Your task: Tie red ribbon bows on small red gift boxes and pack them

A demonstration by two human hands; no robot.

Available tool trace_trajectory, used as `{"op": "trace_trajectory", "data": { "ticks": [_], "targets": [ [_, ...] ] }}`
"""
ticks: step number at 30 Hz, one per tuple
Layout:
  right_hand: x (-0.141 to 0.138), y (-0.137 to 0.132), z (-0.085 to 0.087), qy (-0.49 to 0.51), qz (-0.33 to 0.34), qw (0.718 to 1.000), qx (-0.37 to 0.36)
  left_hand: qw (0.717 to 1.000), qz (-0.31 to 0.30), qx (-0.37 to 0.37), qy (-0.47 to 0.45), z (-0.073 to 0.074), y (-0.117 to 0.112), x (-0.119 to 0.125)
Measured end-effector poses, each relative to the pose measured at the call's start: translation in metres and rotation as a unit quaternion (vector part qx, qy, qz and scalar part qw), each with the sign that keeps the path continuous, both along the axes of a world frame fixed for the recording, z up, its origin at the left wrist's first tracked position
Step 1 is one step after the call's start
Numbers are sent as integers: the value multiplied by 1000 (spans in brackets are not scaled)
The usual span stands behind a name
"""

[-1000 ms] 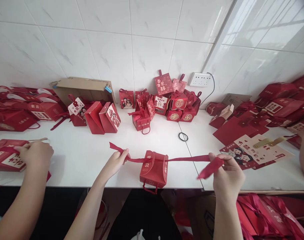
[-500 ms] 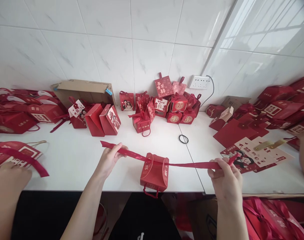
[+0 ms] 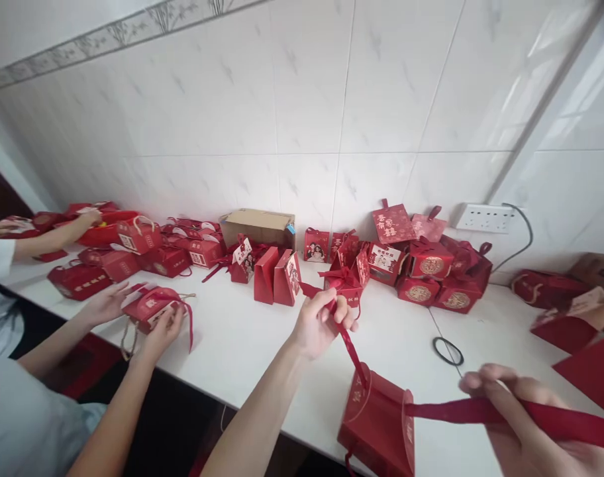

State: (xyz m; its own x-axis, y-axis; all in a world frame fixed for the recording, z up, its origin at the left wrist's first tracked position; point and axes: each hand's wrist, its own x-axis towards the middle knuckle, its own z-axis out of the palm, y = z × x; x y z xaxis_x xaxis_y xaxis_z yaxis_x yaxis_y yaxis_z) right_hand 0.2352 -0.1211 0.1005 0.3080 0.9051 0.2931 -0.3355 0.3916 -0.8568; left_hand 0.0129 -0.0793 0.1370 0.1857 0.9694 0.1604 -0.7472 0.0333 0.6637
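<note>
A red gift box [image 3: 379, 424] with curved flaps stands near the table's front edge. A dark red ribbon [image 3: 451, 411] passes through its top and comes out on both sides. My left hand [image 3: 322, 324], up and to the left of the box, pinches one end of the ribbon. At the lower right, my right hand [image 3: 535, 417] is closed on the other end, which trails past the frame's edge. Both ribbon ends are lifted off the table. The box's lower part is cut off by the frame.
Finished-looking red boxes [image 3: 431, 271], an open cardboard box [image 3: 257, 225] and a power strip [image 3: 483, 217] line the wall. A black ring [image 3: 448, 351] lies on the white table [image 3: 262, 344]. At left, a co-worker's hands [image 3: 165, 328] handle another red box [image 3: 150, 306]; another person's arm reaches further back.
The view has swung left, bringing co-workers into sight. Both my hands still hold the ribbon ends; the right hand now appears nearer the camera, with more ribbon trailing beyond it.
</note>
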Motion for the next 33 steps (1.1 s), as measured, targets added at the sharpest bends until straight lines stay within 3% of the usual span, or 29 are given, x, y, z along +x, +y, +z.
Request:
{"op": "trace_trajectory", "data": {
  "ticks": [4, 8, 17, 20, 24, 29, 33],
  "targets": [
    [-19, -2, 5, 10, 30, 999, -28, 1000, -9, 24, -5, 6, -2, 7],
    [-24, -5, -1, -39, 70, 996, -39, 993, 22, 87, 75, 7, -1, 14],
    [-24, -13, 10, -147, 94, 981, -88, 936, 92, 183, 286, 6, 10, 29],
    [-17, -9, 12, -141, 158, 976, -51, 914, 104, 203, 336, 7, 10, 29],
    [-13, -4, 25, -65, 237, 969, -22, 911, 90, 213, 342, 8, 4, 26],
    [-19, 3, 39, 12, 231, 973, -12, 925, 80, 204, 310, 5, -1, 25],
    [-27, 9, 42, -7, 248, 969, -7, 928, 110, 189, 303, 3, -4, 25]
  ]
}}
